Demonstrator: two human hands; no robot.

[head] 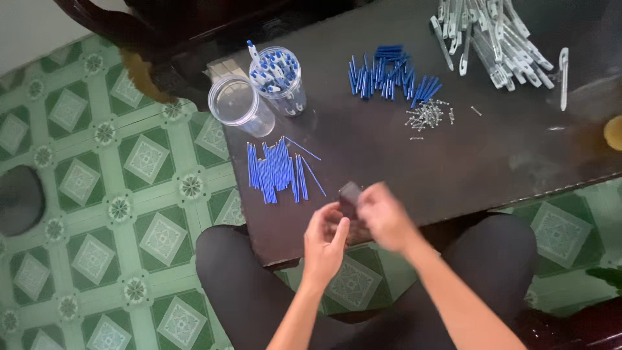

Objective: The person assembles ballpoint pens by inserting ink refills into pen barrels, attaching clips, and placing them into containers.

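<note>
At the dark counter's (453, 162) near edge, the left hand (324, 240) sits half-curled, its fingers touching a small dark object (350, 194) too blurred to identify. The right hand (387, 217) pinches that object from the other side. Beyond lie blue ink refills (275, 172), two clear jars (259, 91), and white pen barrels (492, 32) cut off at the top.

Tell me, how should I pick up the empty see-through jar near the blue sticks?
Grip the empty clear jar around its round side wall, coming from the floor side. It looks tipped with its open mouth facing up; the full jar crowds its other side, so that side probably suits fingers less.
</note>
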